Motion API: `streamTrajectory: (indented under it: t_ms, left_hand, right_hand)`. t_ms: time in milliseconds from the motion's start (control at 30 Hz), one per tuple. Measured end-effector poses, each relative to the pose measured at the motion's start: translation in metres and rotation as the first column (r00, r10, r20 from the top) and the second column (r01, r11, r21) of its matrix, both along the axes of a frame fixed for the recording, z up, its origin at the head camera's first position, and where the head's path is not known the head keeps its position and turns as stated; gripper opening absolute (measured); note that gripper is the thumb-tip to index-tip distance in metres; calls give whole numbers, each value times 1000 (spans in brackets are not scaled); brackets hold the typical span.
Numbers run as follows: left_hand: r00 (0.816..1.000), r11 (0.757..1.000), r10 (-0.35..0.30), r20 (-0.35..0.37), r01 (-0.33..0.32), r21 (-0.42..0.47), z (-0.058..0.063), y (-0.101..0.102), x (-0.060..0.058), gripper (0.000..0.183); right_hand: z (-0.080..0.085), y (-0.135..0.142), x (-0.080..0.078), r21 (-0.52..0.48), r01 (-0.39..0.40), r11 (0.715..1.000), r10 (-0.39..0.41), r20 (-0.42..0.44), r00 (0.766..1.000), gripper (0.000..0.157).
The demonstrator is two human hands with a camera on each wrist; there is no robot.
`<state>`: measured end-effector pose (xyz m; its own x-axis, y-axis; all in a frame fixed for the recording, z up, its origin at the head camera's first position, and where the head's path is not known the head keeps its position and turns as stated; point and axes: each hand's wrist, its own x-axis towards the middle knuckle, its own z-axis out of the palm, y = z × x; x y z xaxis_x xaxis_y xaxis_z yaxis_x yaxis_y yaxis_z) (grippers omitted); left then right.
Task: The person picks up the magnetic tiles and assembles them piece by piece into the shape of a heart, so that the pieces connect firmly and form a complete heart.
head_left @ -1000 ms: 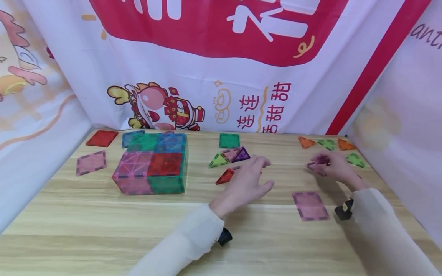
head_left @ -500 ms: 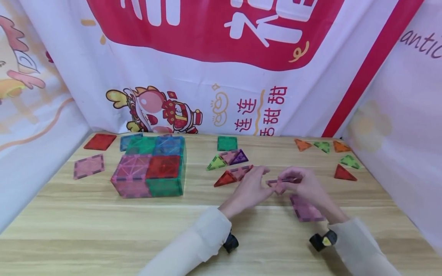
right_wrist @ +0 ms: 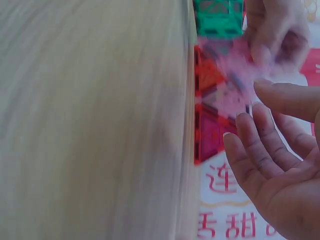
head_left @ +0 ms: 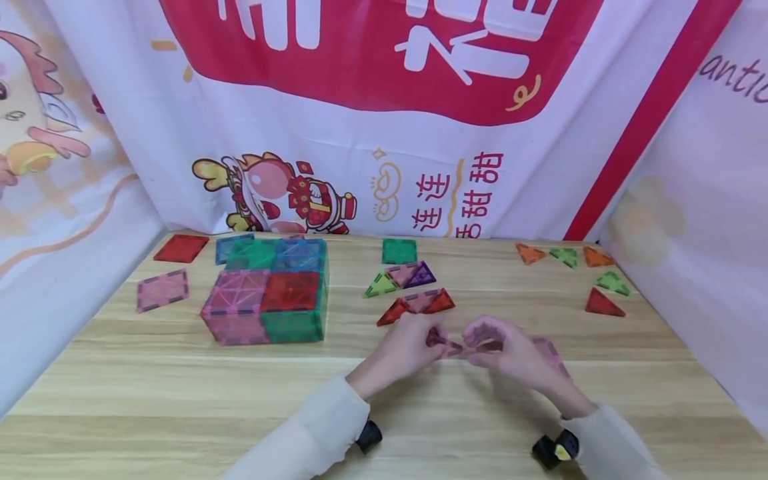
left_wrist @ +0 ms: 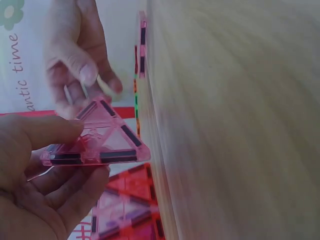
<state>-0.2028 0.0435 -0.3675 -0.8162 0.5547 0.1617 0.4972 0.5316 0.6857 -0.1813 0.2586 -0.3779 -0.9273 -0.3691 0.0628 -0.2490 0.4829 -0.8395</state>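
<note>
My left hand [head_left: 408, 347] pinches a pink triangular magnetic tile [left_wrist: 117, 155] between thumb and fingers, held above the table. Just right of it is my right hand [head_left: 510, 353], its fingers loosely curved with nothing between them, as the right wrist view [right_wrist: 280, 160] also shows. Beyond the hands lies a trapezoid row of a red, a pink and a red triangle tile [head_left: 443, 301]. Behind that row sits another one of green, pink and purple triangle tiles [head_left: 381, 285]. A pink square tile [head_left: 551, 352] is partly hidden by my right hand.
A box of coloured tiles [head_left: 294, 290] stands left of the hands, with red [head_left: 181, 248], blue and pink [head_left: 163, 291] tiles around it. A green square tile [head_left: 399, 251] lies at the back. Several orange, green and red triangles [head_left: 603, 303] lie at the right.
My right hand brought the pink triangle tile from the right to the middle. My left hand now holds it, and the right has let go. The red-pink-red row is more exposed.
</note>
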Motion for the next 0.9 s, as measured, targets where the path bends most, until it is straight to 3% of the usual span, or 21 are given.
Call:
streamTrajectory:
  t_ms: [133, 300, 367, 500, 600, 700, 800, 900]
  left_hand:
    - [1000, 999, 4, -17, -5, -45, 0, -10, 3, 7]
    - [999, 995, 10, -38, -13, -99, -3, -17, 4, 9]
    - [999, 993, 9, -40, -14, -114, -4, -19, 4, 10]
    - [999, 991, 10, -42, -15, -133, -4, -22, 4, 11]
    - [999, 988, 14, -43, -21, -155, -3, -24, 4, 12]
    - [999, 983, 11, -38, -18, -183, -3, -23, 5, 15]
    - [1000, 982, 1, -30, -7, -191, -2, -20, 6, 16]
    - [1000, 983, 4, -18, -7, -182, -1, -17, 6, 17]
  right_hand:
    - [2, 27, 1, 14, 69, 998, -69, 8, 998, 26]
    - [2, 73, -7, 50, 195, 980, -185, -149, 971, 24]
    - [2, 94, -13, 101, 282, 954, -256, -219, 942, 25]
    - [-1, 141, -30, 200, 411, 890, -356, -259, 898, 26]
    - [-3, 174, -45, 290, 431, 854, -380, -217, 899, 33]
    - [0, 202, -54, 418, 428, 801, -410, -136, 902, 50]
    - [6, 222, -57, 525, 415, 743, -448, -71, 891, 69]
    - [11, 231, -58, 569, 412, 711, -488, -23, 873, 80]
